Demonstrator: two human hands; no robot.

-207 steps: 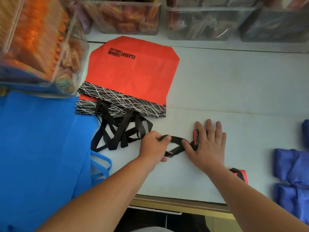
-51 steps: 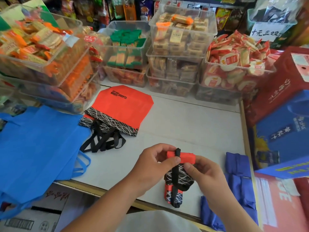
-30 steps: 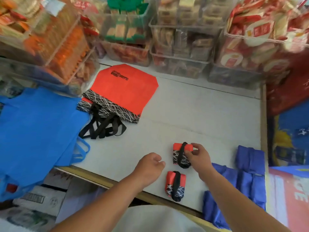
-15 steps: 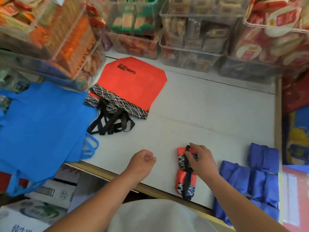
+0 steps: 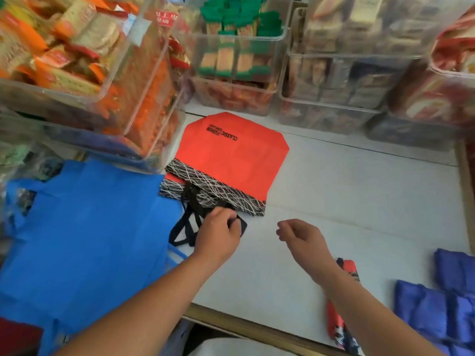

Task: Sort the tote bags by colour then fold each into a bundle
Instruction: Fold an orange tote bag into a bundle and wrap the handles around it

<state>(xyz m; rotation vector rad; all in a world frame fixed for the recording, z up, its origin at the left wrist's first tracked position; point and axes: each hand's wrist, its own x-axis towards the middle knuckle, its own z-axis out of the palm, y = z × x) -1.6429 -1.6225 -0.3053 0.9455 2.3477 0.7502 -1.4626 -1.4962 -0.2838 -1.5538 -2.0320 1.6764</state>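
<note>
Clear bins (image 5: 144, 98), blue totes (image 5: 90, 240) flank red totes (image 5: 231, 160); left hand (image 5: 218, 237) grips handles (image 5: 183, 228).

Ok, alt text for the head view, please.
The left hand grips the black handles of the red tote bag on the table, the right hand hovering open beside it. At right lie red bundles and blue bundles; at left, flat blue bags.

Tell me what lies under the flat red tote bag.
A lower red tote peeks out at the left edge of the top red tote bag, showing a red corner and patterned band. Its rest, and whether more lie below, is covered.
</note>
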